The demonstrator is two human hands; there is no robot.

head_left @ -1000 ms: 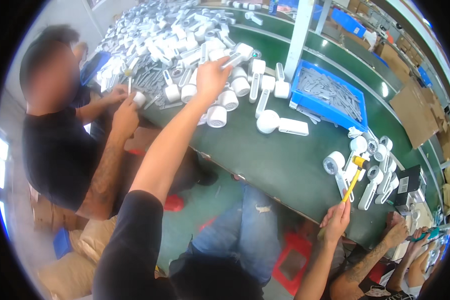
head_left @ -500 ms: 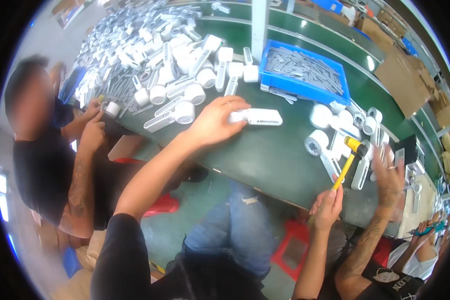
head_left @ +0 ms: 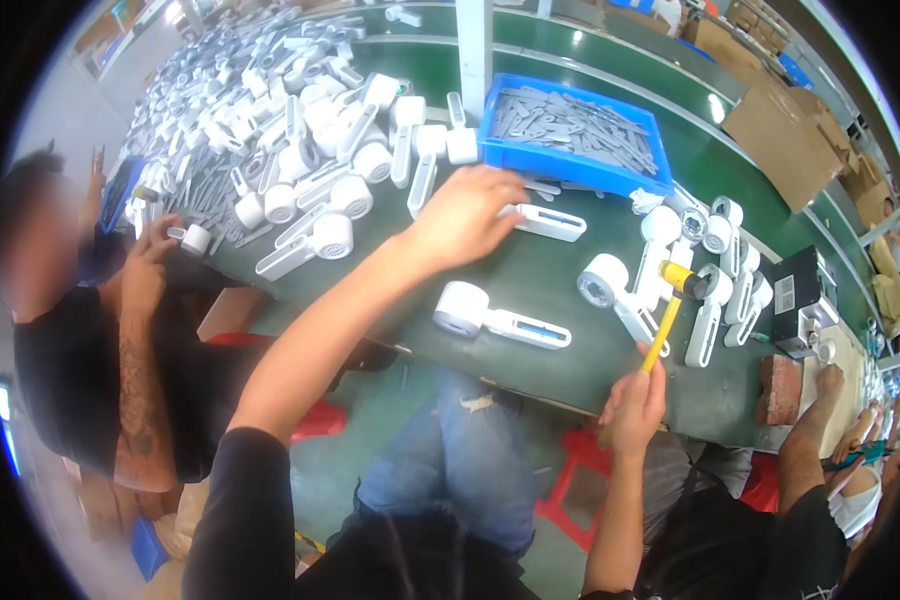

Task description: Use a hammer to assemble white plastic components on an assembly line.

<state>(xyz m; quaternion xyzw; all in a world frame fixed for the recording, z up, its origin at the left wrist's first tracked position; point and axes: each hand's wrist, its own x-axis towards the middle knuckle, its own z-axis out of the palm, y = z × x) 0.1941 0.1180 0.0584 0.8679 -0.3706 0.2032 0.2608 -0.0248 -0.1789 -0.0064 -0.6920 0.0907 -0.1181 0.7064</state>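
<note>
My left hand (head_left: 475,215) reaches over the green tabletop in front of the blue bin. Its fingers are curled over the near end of a white slotted handle (head_left: 550,223); whatever joins that end is hidden under the hand. Closer to me lies a white shower-head-shaped part (head_left: 462,307), its slotted handle pointing right with a bluish strip in the slot. My right hand (head_left: 632,405) is closed round the yellow shaft of a small hammer (head_left: 663,330). The hammer's yellow and black head is raised in front of several similar white parts (head_left: 603,280).
A blue bin (head_left: 570,170) holds many grey strips. White parts (head_left: 270,130) are heaped at the far left. A person at left holds a white part (head_left: 196,239). At right are a black box (head_left: 802,300), a brick (head_left: 779,388) and another person's arm (head_left: 815,415).
My left hand has moved a little away from me, toward the bin. A white shower-head-shaped part now lies nearer me, where bare tabletop was. The right-hand person's raised hand has withdrawn.
</note>
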